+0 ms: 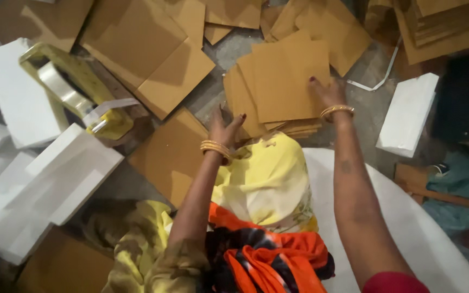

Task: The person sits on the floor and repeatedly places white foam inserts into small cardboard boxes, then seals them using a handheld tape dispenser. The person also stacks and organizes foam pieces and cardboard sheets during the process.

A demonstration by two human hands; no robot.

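- Scattered flat brown cardboard sheets (153, 59) cover the far floor, matte and square-cut.
- White foam blocks (55, 173) lie piled at left, smooth and rigid; one more white foam slab (408, 114) sits right.
- The stack of square brown cardboard sheets (283, 89) lies centre, far of the knees; the step looks like lifting its top sheet, which calls for a firm edge grip.
- Yellow tape dispenser (77, 89), glossy, far left.
- Right hand (327, 92) lies flat, spread on the stack's right edge.
- Left hand (223, 127) touches the stack's near-left corner, fingers loosely curled, empty.
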